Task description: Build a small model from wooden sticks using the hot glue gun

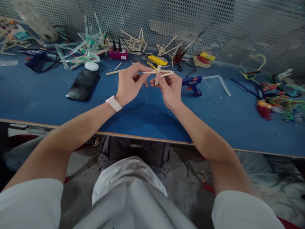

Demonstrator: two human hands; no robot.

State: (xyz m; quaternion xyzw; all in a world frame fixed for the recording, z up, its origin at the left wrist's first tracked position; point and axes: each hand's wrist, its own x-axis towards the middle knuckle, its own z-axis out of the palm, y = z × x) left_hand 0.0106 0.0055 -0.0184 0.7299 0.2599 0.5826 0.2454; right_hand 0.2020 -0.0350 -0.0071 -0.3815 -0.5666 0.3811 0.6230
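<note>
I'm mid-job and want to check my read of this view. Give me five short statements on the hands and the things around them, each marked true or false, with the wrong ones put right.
1. The left hand and right hand are both on the wooden stick piece. True.
2. The blue glue gun lies to the left of both hands. False: it lies just to the right of the right hand.
3. The black phone lies on the blue table, left of the left hand. True.
4. The white wristband is on the right wrist. False: it is on the left wrist.
5. Two black plugs sit in the magenta power adapter. True.
</note>
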